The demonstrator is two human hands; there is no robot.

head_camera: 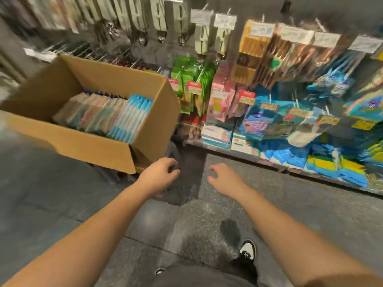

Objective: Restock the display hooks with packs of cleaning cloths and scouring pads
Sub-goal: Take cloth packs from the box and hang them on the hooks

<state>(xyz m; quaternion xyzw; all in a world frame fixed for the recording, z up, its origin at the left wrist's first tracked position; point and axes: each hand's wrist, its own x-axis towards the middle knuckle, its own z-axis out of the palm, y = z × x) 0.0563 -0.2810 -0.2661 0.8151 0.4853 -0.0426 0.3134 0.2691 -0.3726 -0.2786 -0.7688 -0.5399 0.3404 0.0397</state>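
Observation:
An open cardboard box (145, 129) at the left holds a row of upright packs of cloths and pads (107, 117), pastel on the left and blue on the right. Just below the box's near right corner, my left hand (159, 175) curls its fingers around a dark grey handle (173, 154). My right hand (223, 179) hovers over the floor beside it, fingers apart and holding nothing. Display hooks on the wall carry green packs (192, 79), pink packs (221, 100) and blue packs (269, 121). The whole view is motion-blurred.
Several bare metal hooks (78, 50) stick out behind the box. Brown and orange packs (259, 59) hang higher up. A low shelf (238, 151) holds stacked blue and yellow packs (331, 164). Grey speckled floor (207, 224) lies in front, with my shoe (247, 250) on it.

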